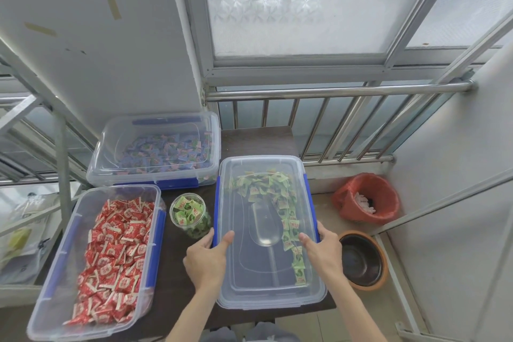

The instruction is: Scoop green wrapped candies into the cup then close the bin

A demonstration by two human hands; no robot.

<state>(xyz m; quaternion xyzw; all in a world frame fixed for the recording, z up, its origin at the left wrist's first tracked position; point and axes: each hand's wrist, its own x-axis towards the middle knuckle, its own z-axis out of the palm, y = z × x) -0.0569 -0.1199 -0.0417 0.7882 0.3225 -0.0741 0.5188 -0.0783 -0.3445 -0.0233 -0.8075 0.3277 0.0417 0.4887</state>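
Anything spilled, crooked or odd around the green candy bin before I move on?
Nothing spilled. The one oddity: the clear scoop lies inside the green candy bin, under the lid that the left hand and right hand press on. The cup stands upright beside it, full of green candies.

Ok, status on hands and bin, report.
Left hand and right hand press lid on green-candy bin. Cup full. Nothing in the way.
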